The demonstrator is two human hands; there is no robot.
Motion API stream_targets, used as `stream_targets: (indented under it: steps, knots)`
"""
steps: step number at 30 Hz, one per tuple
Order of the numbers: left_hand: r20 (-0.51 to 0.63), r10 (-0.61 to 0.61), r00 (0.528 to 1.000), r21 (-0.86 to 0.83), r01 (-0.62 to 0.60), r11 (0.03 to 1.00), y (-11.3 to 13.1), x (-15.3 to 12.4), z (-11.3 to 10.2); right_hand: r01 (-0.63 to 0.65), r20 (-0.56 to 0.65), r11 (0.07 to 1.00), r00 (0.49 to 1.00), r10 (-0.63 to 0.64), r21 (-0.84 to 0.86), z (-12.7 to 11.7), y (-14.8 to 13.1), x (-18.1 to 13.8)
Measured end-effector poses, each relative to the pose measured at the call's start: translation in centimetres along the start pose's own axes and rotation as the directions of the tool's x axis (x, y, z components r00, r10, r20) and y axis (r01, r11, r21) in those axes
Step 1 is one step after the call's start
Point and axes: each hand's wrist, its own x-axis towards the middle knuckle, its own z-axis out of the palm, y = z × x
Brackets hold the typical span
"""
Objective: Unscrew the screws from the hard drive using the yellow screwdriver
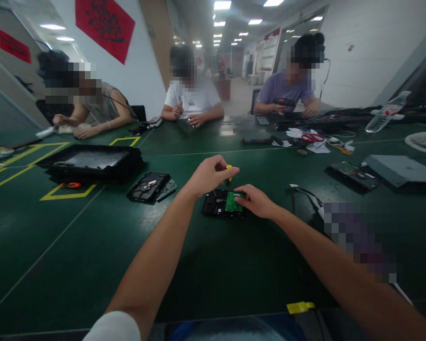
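Note:
A black hard drive (213, 203) lies flat on the green table in front of me, its green circuit board (232, 202) facing up. My left hand (210, 174) is closed around a small screwdriver (229, 173) with a yellow and black handle. The screwdriver stands upright over the drive's far edge; its tip is too small to make out. My right hand (257, 201) grips the drive's right side, with fingertips on the circuit board. To the left lie another hard drive (149, 186) and a loose circuit board (167, 189).
A black tray (92, 161) stands at the left. At the right are another hard drive (353, 176), a silver box (403, 170) and a cable (307, 192). Red-handled scissors (312, 138) and a plastic bottle (386, 113) lie farther back. Several people sit across the table.

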Motion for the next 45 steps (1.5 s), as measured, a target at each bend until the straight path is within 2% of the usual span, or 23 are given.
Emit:
stream_targets:
  steps: [4, 12, 15, 18, 21, 26, 29, 33, 39, 45]
  knots:
    - [0.089, -0.122, 0.989, -0.232, 0.140, 0.963, -0.1, 0.0, -0.1, 0.031, -0.026, 0.999, 0.999, -0.031, 0.009, 0.0, 0.0, -0.4]
    - [0.335, -0.086, 0.938, -0.470, 0.246, 0.848, 0.7, -0.4, -0.1, 0.014, -0.055, 0.999, 0.998, -0.012, 0.033, 0.6, 0.3, -0.2]
    - [0.371, -0.100, 0.923, -0.563, 0.310, 0.766, 0.7, -0.3, 0.1, 0.014, -0.062, 1.000, 0.998, -0.012, 0.028, 0.6, 0.3, -0.2]
    - [0.352, -0.135, 0.926, -0.624, 0.340, 0.704, 0.6, -0.2, 0.2, 0.015, -0.061, 1.000, 0.998, -0.014, 0.022, 0.5, 0.5, -0.2]
    - [0.324, -0.152, 0.934, -0.623, 0.332, 0.708, 0.5, 0.0, 0.1, 0.021, -0.057, 0.999, 0.998, -0.019, 0.032, 0.5, 0.8, -0.2]
    - [0.242, -0.176, 0.954, -0.506, 0.279, 0.816, 0.8, -0.2, 0.0, 0.035, -0.068, 0.998, 0.997, -0.032, 0.042, 0.7, 1.3, -0.2]
    - [0.256, -0.165, 0.952, -0.450, 0.269, 0.851, 1.0, -0.4, -0.1, 0.035, -0.050, 0.999, 0.998, -0.034, 0.027, 0.7, 1.4, 0.0]
    - [0.296, -0.143, 0.944, -0.428, 0.265, 0.864, 1.1, -0.4, -0.2, 0.003, 0.017, 1.000, 1.000, -0.004, 0.019, 0.1, 1.3, 0.6]
    - [0.289, -0.133, 0.948, -0.421, 0.251, 0.872, 1.4, -0.5, -0.2, -0.020, 0.136, 1.000, 0.991, 0.017, 0.021, -1.2, 0.7, 1.7]
    - [0.311, -0.175, 0.934, -0.445, 0.306, 0.841, 1.5, -0.6, -0.2, -0.063, 0.236, 0.997, 0.970, 0.049, 0.054, -2.1, 0.6, 2.9]
